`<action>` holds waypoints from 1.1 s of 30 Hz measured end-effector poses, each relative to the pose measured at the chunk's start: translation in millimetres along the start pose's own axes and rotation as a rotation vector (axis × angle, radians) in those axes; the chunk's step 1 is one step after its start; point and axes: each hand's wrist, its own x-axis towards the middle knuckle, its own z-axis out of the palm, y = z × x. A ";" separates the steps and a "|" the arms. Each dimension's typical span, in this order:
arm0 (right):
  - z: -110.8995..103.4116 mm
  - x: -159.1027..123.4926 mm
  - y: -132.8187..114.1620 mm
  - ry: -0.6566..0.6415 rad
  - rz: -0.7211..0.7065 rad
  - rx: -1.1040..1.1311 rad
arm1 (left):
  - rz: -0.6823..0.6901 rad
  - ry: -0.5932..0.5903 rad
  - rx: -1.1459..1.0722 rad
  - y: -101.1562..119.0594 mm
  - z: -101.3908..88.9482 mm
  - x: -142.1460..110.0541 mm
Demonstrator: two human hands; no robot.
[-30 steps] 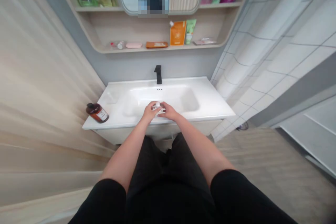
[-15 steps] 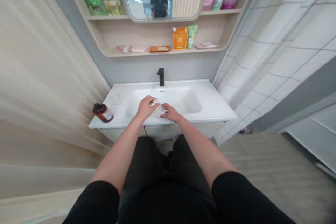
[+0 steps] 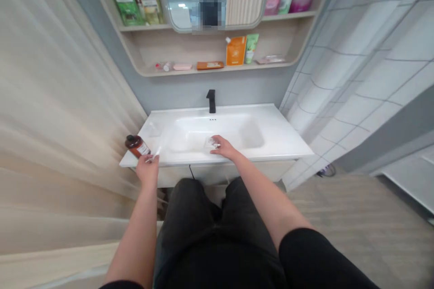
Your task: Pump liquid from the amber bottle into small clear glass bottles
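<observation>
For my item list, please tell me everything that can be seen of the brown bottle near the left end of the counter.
The brown bottle has a glossy, dark reddish-brown body of what looks like plastic or glass, a black cap on top and a white label, its print unreadable. It appears upright on the white countertop. The left hand is close beside it; contact is unclear.

The person wore a black, short-sleeved top (image 3: 220, 264). The right sleeve (image 3: 313, 255) was wide, with a curved hem; only a dark strip of the left sleeve (image 3: 122, 285) showed at the near edge. The trousers (image 3: 185, 207) were charcoal grey, slightly lighter. The left hand (image 3: 147, 170) and right hand (image 3: 225, 148) were bare.
</observation>
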 end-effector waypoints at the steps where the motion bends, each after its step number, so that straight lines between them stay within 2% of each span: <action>1: 0.1 0.2 -0.6 0.001 0.003 0.004 | 0.039 0.022 0.101 -4.1 -6.1 3.6; 3: 0.4 0.3 -1.6 0.006 0.012 0.007 | 0.139 0.053 0.249 -7.3 -11.9 10.1; 5: 0.4 -0.1 -2.2 0.007 0.018 0.008 | 0.257 0.020 0.362 -7.5 -9.8 16.1; 9: -0.3 -1.8 -2.9 0.010 0.018 0.012 | 0.303 -0.009 0.481 -10.4 4.1 24.5; 14: -1.8 -1.7 -1.5 -0.002 0.030 0.033 | 0.413 0.015 0.471 -16.2 12.5 21.9; 19: -2.7 -0.9 0.4 -0.016 0.024 0.058 | 0.481 0.000 0.495 -16.3 5.0 12.5; 23: -2.8 -1.2 -0.7 -0.020 0.007 0.057 | 0.470 -0.014 0.504 -7.7 -6.0 3.3; 25: -3.0 -1.4 -1.8 -0.018 0.007 0.057 | 0.480 -0.034 0.464 3.6 -4.6 -1.4; 28: -3.4 -1.4 -2.4 0.002 0.018 0.057 | 0.571 -0.169 0.341 31.3 16.6 -6.1; 31: -1.7 -1.4 -1.8 0.042 0.023 0.077 | 0.683 -0.358 0.221 62.2 56.7 -6.9; 33: 1.1 -1.1 -1.4 0.077 0.015 0.081 | 0.689 -0.459 0.196 75.9 83.6 -6.1</action>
